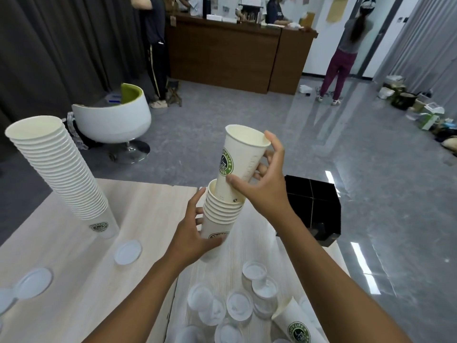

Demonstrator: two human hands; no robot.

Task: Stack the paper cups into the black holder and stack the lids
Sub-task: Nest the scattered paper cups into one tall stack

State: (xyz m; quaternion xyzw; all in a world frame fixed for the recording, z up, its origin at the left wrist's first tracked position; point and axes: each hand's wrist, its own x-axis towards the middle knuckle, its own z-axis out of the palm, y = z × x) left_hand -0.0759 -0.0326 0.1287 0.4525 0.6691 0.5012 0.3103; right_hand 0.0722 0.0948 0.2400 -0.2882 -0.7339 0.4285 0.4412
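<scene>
My left hand (pixel 191 235) grips a short stack of white paper cups (pixel 218 219) above the wooden table (pixel 81 280). My right hand (pixel 265 184) holds a single cup (pixel 238 159) with a green logo, its base partly inside the top of that stack. A tall leaning stack of cups (pixel 61 169) stands at the table's left. The black holder (pixel 312 206), split into compartments, sits at the far right edge of the table. Several clear lids (pixel 237 303) lie scattered near the front, and one loose cup (pixel 296 325) lies on its side beside them.
Two white lids (pixel 128 252) (pixel 34 282) lie on the left part of the table. A white and green chair (pixel 113 117) stands beyond the table. Further back there is a brown counter (pixel 235 50) with people standing near it. Bags and boxes (pixel 420 105) line the right wall.
</scene>
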